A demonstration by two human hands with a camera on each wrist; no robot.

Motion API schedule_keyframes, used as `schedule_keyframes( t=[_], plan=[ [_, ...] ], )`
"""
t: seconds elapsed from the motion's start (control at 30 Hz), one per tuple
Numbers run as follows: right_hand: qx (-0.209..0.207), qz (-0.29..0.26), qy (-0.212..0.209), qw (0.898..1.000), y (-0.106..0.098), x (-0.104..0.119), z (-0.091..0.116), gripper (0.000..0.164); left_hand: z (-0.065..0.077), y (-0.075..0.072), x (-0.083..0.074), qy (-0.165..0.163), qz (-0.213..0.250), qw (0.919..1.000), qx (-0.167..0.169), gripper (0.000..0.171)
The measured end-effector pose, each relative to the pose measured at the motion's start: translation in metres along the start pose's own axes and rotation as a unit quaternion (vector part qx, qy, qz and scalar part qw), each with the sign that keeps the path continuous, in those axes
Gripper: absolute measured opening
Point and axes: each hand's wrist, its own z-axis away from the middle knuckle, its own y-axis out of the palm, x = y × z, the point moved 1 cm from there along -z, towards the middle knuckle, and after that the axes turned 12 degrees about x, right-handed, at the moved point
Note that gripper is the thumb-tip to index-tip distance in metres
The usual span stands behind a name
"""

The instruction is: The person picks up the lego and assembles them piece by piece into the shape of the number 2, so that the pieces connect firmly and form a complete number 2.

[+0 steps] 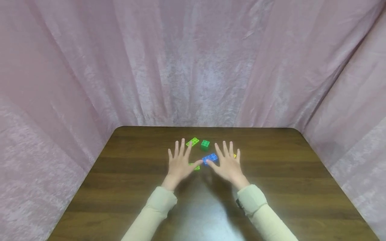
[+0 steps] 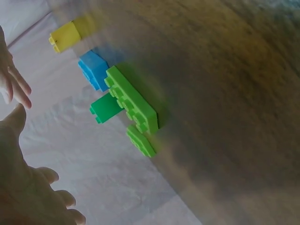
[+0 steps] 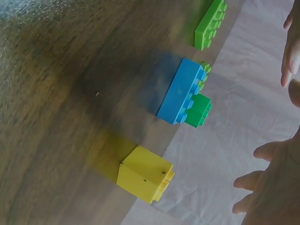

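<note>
Both hands hover over the table with fingers spread and hold nothing. My left hand [image 1: 179, 164] is above a lime green brick [image 1: 197, 167], which it partly hides in the head view. Near its fingertips lies a second lime green brick [image 1: 192, 142]. My right hand [image 1: 229, 166] partly covers a yellow brick [image 1: 235, 156], seen whole in the right wrist view [image 3: 144, 174]. Between the two thumbs sits a blue studded brick [image 1: 210, 158]. Farther back stands a small dark green brick [image 1: 205, 144]. Each wrist view shows a gap between hand and bricks.
The brown wooden table [image 1: 126, 177] has rounded far corners. Pink velvet curtains [image 1: 208, 67] hang behind it and along both sides. A glare patch [image 1: 205, 214] shines on the near part of the tabletop.
</note>
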Motion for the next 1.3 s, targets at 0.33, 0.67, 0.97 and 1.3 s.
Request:
schedule_keyframes(
  t=[0.33,0.67,0.97,1.3],
  plan=[
    [-0.010,0.009,-0.008,1.000,-0.006,-0.005,0.000,0.088,-0.004,-0.004,-0.008,0.021,0.040,0.9989,0.013,0.100],
    [-0.028,-0.007,-0.021,0.999,-0.011,-0.007,0.002,0.088,-0.003,-0.006,-0.006,0.050,0.093,0.9944,0.010,0.101],
    [-0.067,-0.009,-0.031,0.997,-0.008,-0.012,0.007,0.084,0.002,-0.001,0.000,0.063,0.122,0.9901,0.029,0.100],
    [-0.089,-0.026,-0.058,0.994,-0.005,-0.014,0.007,0.076,0.003,-0.001,0.004,0.047,0.182,0.9808,0.054,0.091]
  ],
)
